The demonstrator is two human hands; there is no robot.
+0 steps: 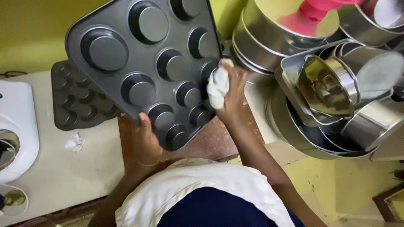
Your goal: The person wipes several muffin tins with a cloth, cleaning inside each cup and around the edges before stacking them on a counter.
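A dark grey muffin tray [147, 63] with round cups is held up at a tilt above the counter. My left hand [145, 141] grips its lower edge from underneath. My right hand [233, 90] presses a crumpled white cloth [217, 86] against the tray's right edge, next to one of the cups. Both forearms reach up from my white and dark blue clothing at the bottom of the view.
A second dark muffin tray [78, 98] lies flat on the pale counter [63, 176] to the left, beside a white appliance [17, 126] and a small paper scrap [75, 143]. Stacked shiny metal baking tins [336, 80] crowd the right side. A brown board [210, 145] lies under the tray.
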